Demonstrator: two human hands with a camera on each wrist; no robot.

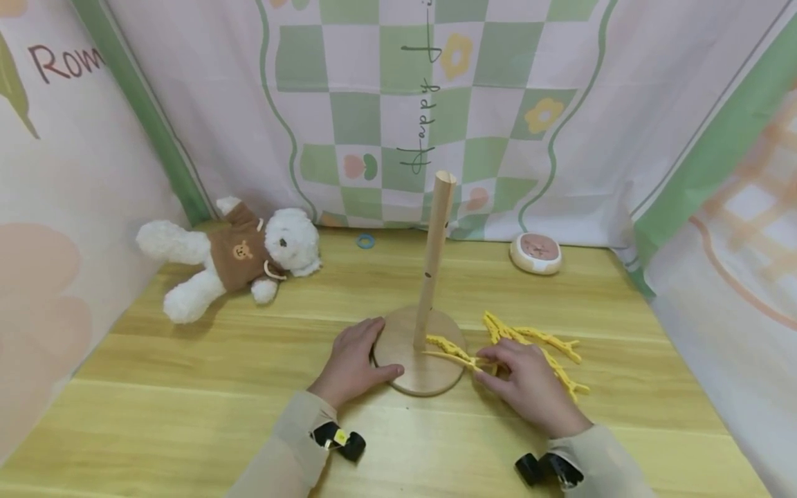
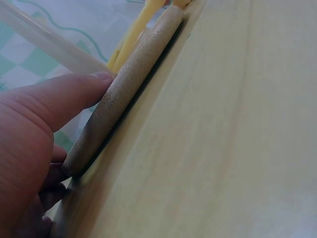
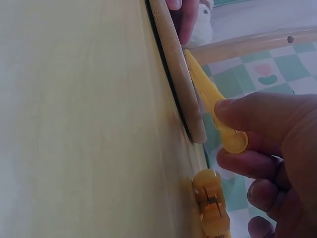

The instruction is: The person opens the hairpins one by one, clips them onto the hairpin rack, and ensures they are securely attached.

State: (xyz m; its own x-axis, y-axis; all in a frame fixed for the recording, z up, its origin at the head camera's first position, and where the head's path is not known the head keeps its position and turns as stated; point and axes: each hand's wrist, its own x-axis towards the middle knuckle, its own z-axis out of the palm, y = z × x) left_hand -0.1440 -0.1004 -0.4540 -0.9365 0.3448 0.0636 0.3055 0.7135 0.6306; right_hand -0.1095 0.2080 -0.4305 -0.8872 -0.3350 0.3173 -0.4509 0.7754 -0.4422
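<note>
A wooden base (image 1: pixel 429 379) is gripped by the left hand (image 1: pixel 355 361) as a forked yellow piece (image 3: pixel 208 94), pinched by the right hand (image 1: pixel 528 380), is held over it near the post (image 1: pixel 434 256); firm bracing is probably advised.

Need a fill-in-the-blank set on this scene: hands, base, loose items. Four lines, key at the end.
1. The base under the upright post is touched by the person's ____ hand.
2. The right hand pinches a slim piece coloured ____.
3. The white plush toy lying on the table wears a ____ top.
4. The small ring near the table's back edge is ____.

Missing words: left; yellow; brown; blue.
</note>
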